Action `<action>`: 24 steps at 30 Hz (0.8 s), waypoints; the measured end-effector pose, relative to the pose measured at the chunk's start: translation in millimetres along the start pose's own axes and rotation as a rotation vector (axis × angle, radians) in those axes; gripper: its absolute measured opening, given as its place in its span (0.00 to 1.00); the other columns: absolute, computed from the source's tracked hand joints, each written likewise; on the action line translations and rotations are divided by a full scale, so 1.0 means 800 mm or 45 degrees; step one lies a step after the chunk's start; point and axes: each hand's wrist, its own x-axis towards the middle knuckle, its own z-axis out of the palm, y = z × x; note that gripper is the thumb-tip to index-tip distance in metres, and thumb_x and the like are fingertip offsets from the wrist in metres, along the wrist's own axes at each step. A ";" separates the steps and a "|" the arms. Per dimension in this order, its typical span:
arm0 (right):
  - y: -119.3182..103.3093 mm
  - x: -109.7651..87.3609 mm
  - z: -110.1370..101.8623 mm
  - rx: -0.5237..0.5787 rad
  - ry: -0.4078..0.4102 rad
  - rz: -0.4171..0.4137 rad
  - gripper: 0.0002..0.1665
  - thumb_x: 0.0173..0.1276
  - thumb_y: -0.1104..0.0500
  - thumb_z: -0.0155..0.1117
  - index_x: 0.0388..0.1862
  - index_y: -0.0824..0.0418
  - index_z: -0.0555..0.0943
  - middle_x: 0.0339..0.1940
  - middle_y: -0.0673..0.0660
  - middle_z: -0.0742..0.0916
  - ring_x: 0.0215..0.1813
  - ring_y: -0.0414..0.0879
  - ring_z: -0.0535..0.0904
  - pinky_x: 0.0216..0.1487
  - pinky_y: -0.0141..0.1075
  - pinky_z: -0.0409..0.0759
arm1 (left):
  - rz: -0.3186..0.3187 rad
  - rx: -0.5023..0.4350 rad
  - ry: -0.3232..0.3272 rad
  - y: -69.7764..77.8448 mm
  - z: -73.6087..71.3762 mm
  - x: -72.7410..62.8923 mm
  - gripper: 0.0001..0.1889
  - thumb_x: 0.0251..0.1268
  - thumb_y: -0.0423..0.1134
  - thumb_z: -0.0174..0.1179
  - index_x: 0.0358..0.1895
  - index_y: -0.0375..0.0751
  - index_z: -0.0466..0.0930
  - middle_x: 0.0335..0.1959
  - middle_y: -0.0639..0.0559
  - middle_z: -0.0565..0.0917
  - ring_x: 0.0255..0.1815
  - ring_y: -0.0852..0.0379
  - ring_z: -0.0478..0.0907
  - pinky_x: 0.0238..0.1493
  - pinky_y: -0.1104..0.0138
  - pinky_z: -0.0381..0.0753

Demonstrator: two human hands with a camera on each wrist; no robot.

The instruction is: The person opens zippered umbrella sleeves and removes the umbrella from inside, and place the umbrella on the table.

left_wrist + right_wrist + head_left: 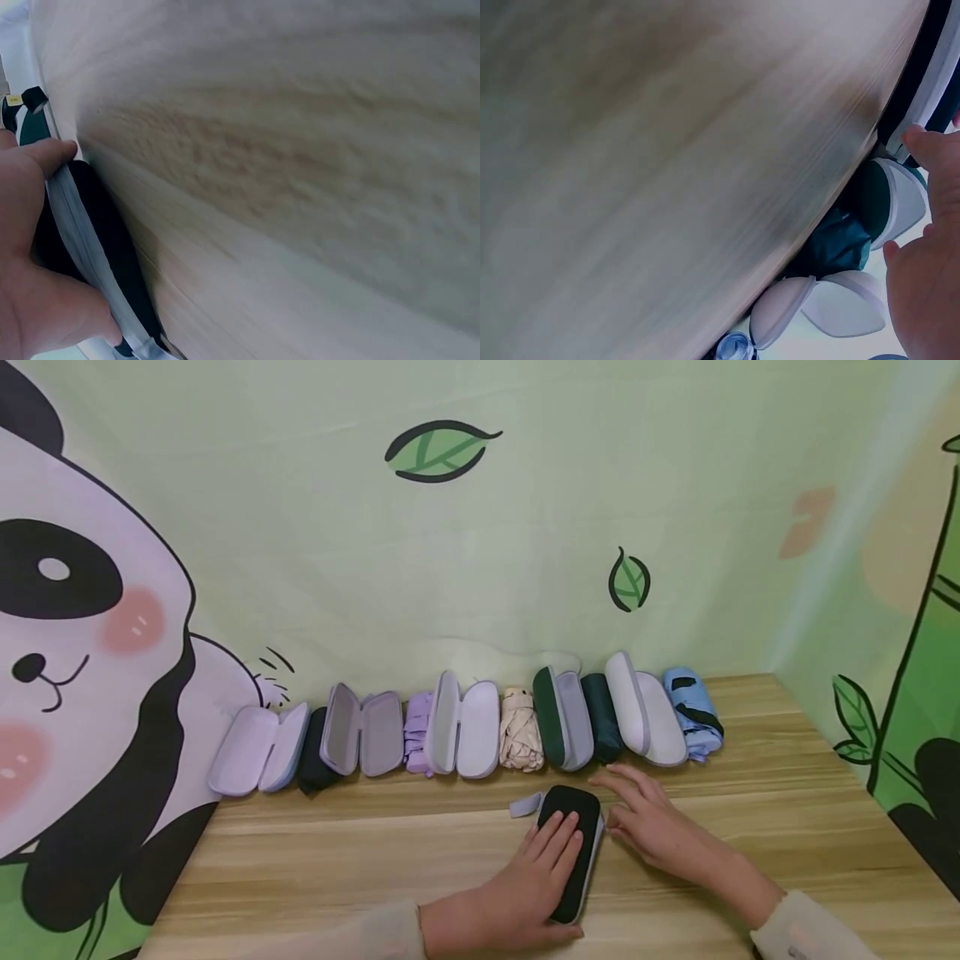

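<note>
A black zip case (588, 860) with a grey zipper band (79, 232) lies lengthwise on the table. My left hand (528, 889) holds it, fingers laid across its top and thumb at its near end. In the left wrist view, thumb and a finger touch opposite edges of the case. A light grey strap (526, 806) sticks out at its far left corner. At its far right corner my right hand (656, 822) pinches the zipper's end, thumb and forefinger together and other fingers spread. The zipper pull is hidden by the fingertips.
Behind stands a row of open glasses cases, including a dark green one (551, 718) and a white one (663, 718). Folded umbrellas stand between them: black (317, 747), purple (417, 735), beige (521, 731), dark green (602, 718); a blue one (690, 714) ends the row.
</note>
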 end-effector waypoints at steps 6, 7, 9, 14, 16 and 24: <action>-0.003 0.000 0.002 0.042 0.014 -0.018 0.10 0.60 0.63 0.74 0.28 0.54 0.80 0.70 0.59 0.76 0.72 0.65 0.65 0.66 0.62 0.64 | -0.114 -0.043 -0.042 0.012 -0.001 0.004 0.56 0.68 0.71 0.53 0.82 0.34 0.39 0.84 0.37 0.35 0.84 0.40 0.33 0.77 0.47 0.54; -0.003 0.000 0.002 0.045 0.022 -0.021 0.10 0.60 0.63 0.75 0.28 0.54 0.80 0.70 0.60 0.76 0.72 0.65 0.65 0.67 0.62 0.64 | -0.130 -0.039 -0.039 0.014 -0.001 0.005 0.56 0.68 0.71 0.53 0.82 0.34 0.40 0.84 0.37 0.35 0.84 0.40 0.33 0.77 0.47 0.53; -0.002 0.000 0.004 0.051 0.036 -0.026 0.11 0.59 0.63 0.76 0.27 0.53 0.80 0.69 0.60 0.77 0.72 0.65 0.65 0.67 0.61 0.63 | -0.159 -0.024 -0.030 0.018 -0.002 0.008 0.56 0.67 0.71 0.54 0.82 0.35 0.41 0.84 0.37 0.37 0.84 0.39 0.35 0.77 0.47 0.54; 0.001 0.000 0.006 0.066 0.041 -0.032 0.10 0.60 0.62 0.75 0.28 0.54 0.81 0.69 0.59 0.77 0.72 0.65 0.65 0.67 0.62 0.63 | -0.227 0.001 -0.036 0.026 -0.003 0.014 0.56 0.67 0.71 0.55 0.83 0.36 0.42 0.84 0.37 0.39 0.84 0.40 0.37 0.77 0.47 0.55; 0.001 0.000 0.005 0.072 0.028 -0.028 0.09 0.61 0.62 0.75 0.28 0.53 0.81 0.69 0.59 0.77 0.72 0.65 0.65 0.67 0.62 0.63 | -0.250 -0.007 -0.042 0.029 -0.003 0.016 0.56 0.67 0.71 0.55 0.83 0.36 0.42 0.84 0.37 0.39 0.84 0.40 0.37 0.77 0.47 0.55; 0.002 0.002 0.001 0.092 0.033 -0.063 0.10 0.58 0.61 0.77 0.28 0.53 0.81 0.69 0.59 0.77 0.71 0.66 0.65 0.66 0.63 0.63 | -0.293 0.004 -0.023 0.032 0.000 0.022 0.55 0.66 0.71 0.55 0.83 0.37 0.44 0.84 0.37 0.39 0.84 0.40 0.36 0.77 0.46 0.55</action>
